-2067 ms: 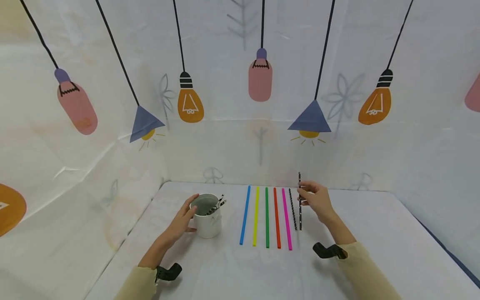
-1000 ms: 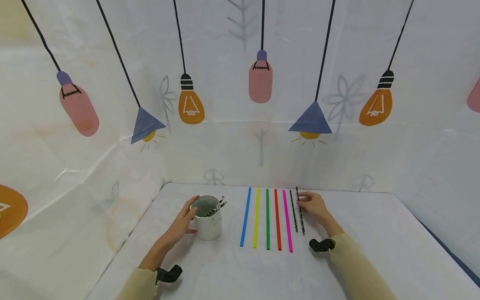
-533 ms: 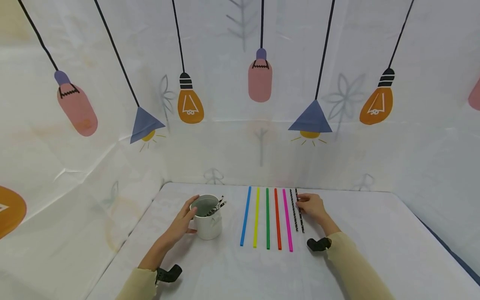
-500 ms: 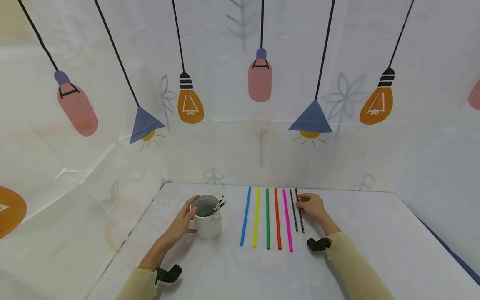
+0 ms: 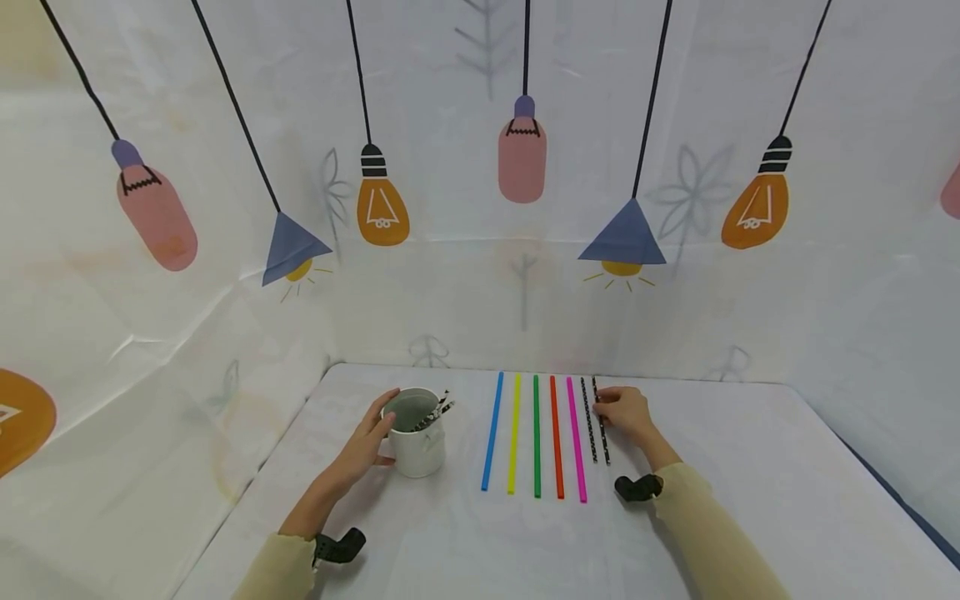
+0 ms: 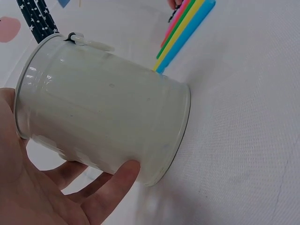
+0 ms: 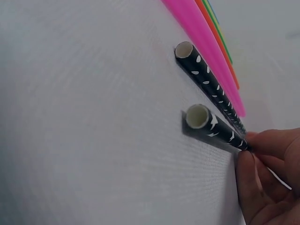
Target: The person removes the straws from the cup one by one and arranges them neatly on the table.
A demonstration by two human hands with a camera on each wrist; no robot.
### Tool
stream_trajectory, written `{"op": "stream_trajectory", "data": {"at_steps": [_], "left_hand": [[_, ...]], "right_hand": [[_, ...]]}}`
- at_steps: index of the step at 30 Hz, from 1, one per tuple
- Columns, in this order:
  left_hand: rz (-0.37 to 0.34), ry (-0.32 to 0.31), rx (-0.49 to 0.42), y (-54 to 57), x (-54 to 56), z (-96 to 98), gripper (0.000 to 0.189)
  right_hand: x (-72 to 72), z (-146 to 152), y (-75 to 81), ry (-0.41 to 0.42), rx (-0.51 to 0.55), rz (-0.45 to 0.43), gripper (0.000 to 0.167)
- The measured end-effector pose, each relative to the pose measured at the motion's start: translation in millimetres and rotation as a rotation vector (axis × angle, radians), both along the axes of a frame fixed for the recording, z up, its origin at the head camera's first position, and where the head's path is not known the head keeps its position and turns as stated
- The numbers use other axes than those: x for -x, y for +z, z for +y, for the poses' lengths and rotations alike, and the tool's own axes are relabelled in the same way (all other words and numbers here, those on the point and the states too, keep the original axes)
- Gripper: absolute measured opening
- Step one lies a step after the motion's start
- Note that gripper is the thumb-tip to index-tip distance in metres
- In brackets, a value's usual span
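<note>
My left hand (image 5: 365, 440) holds a white metal pail (image 5: 422, 454) by its side; the left wrist view shows thumb and fingers round its wall. A few black paper straws with white stars (image 6: 37, 18) lean out of its mouth. At the right end of a row, my right hand (image 5: 628, 414) pinches a black paper straw with white marks (image 7: 215, 125) between thumb and fingertips, low at the table. Just left of it, a second black patterned straw (image 5: 588, 421) lies almost parallel.
Leftward along the row lie a pink straw (image 5: 577, 446), a red straw (image 5: 557, 437), a green straw (image 5: 537, 437), a yellow straw (image 5: 514, 433) and a blue straw (image 5: 492, 433). A printed white sheet (image 5: 450, 308) rises behind the white table (image 5: 480, 550).
My right hand has brought the black straw down and leftward, beside the other black straw; over the last half second it stays almost still. The left hand and pail have not moved.
</note>
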State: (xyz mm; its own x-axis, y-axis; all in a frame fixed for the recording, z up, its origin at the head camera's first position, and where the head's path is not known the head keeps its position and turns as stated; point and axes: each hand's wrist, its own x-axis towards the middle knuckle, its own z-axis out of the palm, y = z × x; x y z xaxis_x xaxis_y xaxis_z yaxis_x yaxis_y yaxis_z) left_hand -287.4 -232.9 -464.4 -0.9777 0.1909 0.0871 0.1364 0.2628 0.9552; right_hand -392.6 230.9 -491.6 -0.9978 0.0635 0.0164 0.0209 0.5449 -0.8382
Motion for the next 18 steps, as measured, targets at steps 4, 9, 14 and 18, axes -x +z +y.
{"op": "stream_trajectory", "data": {"at_steps": [4,9,14,18], "left_hand": [[0.005,0.003,0.000,-0.3,-0.1,-0.2,0.050],[-0.010,0.005,-0.010,-0.2,0.8,0.5,0.049],[-0.012,-0.002,-0.023,0.3,0.5,0.7,0.051],[-0.004,0.003,-0.011,0.1,-0.2,0.3,0.050]], "right_hand": [[0.5,-0.3,-0.6,0.004,0.001,-0.001,0.038],[2.0,0.9,-3.2,0.003,-0.004,0.007,0.037],[2.2,1.4,-2.7,0.004,0.003,0.006,0.038],[3.1,0.9,-2.3,-0.003,0.034,-0.008,0.038]]}}
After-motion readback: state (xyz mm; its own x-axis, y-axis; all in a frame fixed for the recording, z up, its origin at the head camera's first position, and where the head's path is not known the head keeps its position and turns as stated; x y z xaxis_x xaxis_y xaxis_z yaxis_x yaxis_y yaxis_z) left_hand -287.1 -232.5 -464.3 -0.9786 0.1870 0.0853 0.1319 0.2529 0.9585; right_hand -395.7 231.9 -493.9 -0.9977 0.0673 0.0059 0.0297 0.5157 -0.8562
